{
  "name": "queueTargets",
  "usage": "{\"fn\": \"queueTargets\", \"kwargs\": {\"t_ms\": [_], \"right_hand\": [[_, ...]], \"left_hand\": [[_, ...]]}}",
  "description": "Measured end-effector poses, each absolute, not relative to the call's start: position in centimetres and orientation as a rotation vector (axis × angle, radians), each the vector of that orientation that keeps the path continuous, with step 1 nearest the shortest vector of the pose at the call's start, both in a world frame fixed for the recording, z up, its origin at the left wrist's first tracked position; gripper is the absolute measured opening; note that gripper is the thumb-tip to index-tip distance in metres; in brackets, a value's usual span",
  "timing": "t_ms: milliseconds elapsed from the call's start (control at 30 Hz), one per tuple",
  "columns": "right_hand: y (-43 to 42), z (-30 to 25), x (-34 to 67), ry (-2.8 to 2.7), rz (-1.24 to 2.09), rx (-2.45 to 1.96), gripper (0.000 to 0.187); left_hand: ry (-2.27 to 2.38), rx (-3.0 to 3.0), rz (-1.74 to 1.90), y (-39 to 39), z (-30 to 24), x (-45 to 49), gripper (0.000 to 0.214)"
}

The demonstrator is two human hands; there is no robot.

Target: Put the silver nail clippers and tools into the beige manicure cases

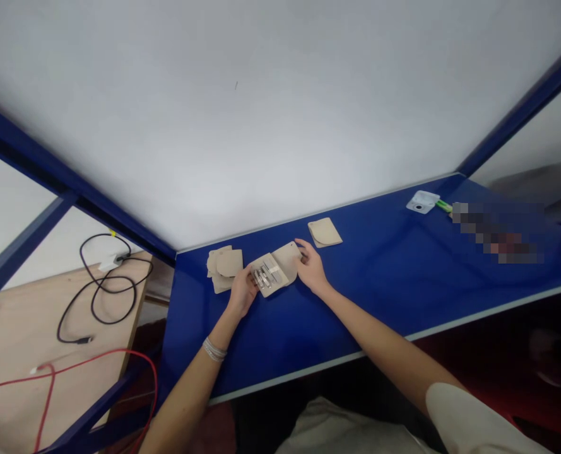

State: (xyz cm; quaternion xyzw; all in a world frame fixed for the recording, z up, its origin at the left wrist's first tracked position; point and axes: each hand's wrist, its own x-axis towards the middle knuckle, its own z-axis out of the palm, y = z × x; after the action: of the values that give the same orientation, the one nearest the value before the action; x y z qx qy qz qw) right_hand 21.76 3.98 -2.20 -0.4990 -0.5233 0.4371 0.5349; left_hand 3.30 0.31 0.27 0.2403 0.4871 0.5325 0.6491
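Note:
Between my two hands lies an unfolded beige manicure set case (286,263), with several small metal tools (264,275) tucked in its left half. My left hand (243,291) grips the left edge of the case, fingers closed on it. At the other side, my right hand (311,267) pinches the edge of the raised flap. Just left of the case, a stack of similar beige cases (228,263) rests on the blue table. Another closed beige case (325,232) lies alone, beyond my right hand.
The blue table (356,315) meets a pale wall at the back. A light plastic box (422,202) and a green item (443,206) lie far right, beside a pixelated patch. Black cable (101,284) and red cable (95,357) spread over a wooden table at left.

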Motion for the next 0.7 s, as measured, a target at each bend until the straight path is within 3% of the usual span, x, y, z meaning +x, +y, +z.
{"fn": "queueTargets", "kwargs": {"t_ms": [233, 500, 700], "right_hand": [[3.6, -1.6, 22.0, -1.347, 0.963, -1.183, 0.065], [3.0, 0.1, 22.3, -1.708, 0.670, -1.154, 0.021], [2.5, 0.6, 22.0, -1.767, 0.701, -0.986, 0.016]], "left_hand": [[1.076, 0.715, 1.215, -0.4, 0.5, 3.4, 0.055], [1.077, 0.790, 1.210, -0.3, 0.0, 3.3, 0.065], [1.116, 0.841, 1.194, -0.4, 0.1, 3.3, 0.064]]}}
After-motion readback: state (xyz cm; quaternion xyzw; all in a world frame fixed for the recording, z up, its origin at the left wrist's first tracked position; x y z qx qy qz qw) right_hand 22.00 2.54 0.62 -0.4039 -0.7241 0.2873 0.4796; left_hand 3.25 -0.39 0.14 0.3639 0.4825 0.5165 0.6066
